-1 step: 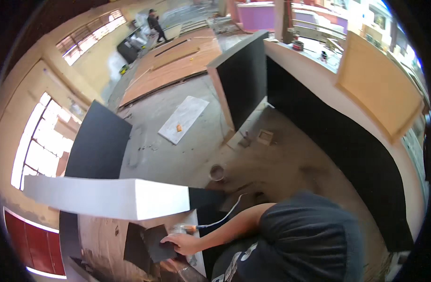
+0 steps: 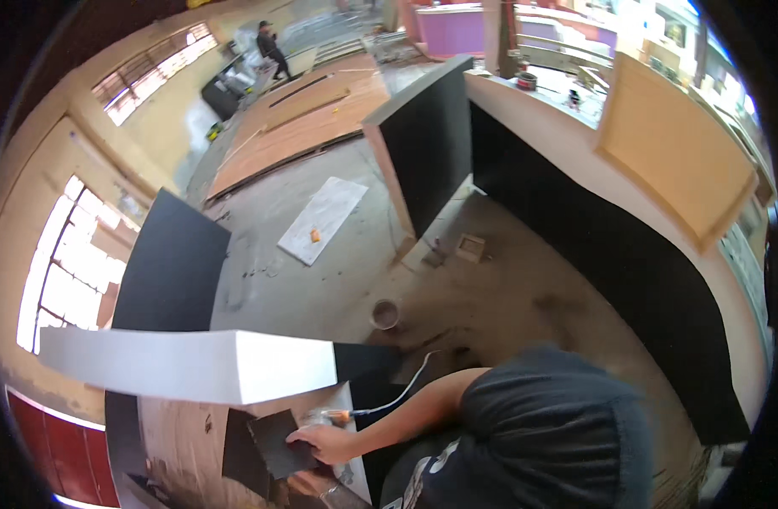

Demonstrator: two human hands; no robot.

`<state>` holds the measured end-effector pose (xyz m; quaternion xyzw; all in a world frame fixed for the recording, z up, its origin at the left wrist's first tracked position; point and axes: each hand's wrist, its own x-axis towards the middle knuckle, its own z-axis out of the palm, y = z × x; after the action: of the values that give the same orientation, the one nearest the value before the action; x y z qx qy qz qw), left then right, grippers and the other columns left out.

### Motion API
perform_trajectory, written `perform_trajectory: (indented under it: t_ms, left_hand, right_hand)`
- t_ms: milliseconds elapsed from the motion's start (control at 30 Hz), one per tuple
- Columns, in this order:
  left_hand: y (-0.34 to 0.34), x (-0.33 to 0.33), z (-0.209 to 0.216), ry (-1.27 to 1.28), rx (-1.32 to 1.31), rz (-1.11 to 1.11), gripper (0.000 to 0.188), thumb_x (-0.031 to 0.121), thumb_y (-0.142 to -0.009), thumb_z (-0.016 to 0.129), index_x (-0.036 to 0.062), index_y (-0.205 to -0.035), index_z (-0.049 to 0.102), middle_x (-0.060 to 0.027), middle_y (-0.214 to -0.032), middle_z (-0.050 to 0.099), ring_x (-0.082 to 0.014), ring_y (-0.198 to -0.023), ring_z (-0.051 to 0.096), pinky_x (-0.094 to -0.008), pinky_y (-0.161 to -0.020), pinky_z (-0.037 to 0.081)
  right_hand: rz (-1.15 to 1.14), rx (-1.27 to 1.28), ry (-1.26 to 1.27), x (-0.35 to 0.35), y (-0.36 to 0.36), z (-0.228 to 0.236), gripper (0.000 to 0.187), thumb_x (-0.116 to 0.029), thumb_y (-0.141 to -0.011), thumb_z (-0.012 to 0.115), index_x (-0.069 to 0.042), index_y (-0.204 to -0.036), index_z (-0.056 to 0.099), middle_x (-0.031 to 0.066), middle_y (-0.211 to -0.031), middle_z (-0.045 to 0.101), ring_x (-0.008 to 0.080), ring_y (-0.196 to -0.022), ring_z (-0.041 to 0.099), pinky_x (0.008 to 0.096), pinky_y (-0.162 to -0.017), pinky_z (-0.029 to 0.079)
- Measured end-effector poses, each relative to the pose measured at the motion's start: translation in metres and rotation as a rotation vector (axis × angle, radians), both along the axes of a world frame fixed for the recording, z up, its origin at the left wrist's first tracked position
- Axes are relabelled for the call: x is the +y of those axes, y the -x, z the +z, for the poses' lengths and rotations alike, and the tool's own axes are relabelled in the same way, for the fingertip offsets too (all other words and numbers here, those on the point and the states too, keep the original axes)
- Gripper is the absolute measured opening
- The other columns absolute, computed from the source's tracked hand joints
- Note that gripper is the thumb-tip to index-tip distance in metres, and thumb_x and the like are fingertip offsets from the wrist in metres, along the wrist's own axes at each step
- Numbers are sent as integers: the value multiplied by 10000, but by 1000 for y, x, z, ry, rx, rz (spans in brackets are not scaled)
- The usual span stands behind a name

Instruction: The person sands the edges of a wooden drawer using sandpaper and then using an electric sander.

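Observation:
My right hand (image 2: pixel 325 442) comes in from the right and pinches the right edge of a dark grey sheet (image 2: pixel 278 439), thumb and fingers closed on it. Behind that sheet, a second dark piece (image 2: pixel 240 451) lies on the worn brown wooden surface (image 2: pixel 175 428). My left hand (image 2: pixel 308 483), with a band at its wrist, is just below the held sheet; its fingers are mostly hidden. Close beyond my right hand lies a clear-and-orange object (image 2: pixel 338 416), with a pale cord (image 2: pixel 406 388) running off it.
A white block-like panel (image 2: pixel 194 365) stands just beyond the wooden surface. Black panels (image 2: pixel 172 263) (image 2: pixel 427 148) and a curved black-sided counter (image 2: pixel 609 263) surround the floor. A round container (image 2: pixel 386 315) and a white board (image 2: pixel 324 220) are on the floor. A person (image 2: pixel 272 51) stands far off.
The held sheet has turned a little, its upper left corner shifting left. My right hand keeps its grip. The whole view has shifted slightly.

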<state>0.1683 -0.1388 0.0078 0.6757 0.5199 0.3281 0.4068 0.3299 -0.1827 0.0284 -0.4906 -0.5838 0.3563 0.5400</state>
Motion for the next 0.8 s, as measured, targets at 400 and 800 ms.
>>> perform_trajectory:
  t_ms: [400,800]
  left_hand:
    - [11,21,45,3,231,205,343,193,-947,574,-60,-1169,642,-199,-1089,674,-315,-972,655,-393,-848,491]
    - [11,18,58,-105,324,143,343,120,-868,671,-118,-1116,675,-223,-1019,737,-293,-890,691,-384,-826,515]
  right_hand:
    - [-52,158,255,1,-9,47,563,-17,-823,558,-84,-1377,488,232,-1253,605,423,-1156,574,457,-1004,452]
    - [-165,373,303,2,24,6,567,-67,-833,576,-92,-1392,486,197,-1248,627,340,-1164,606,407,-1034,459]
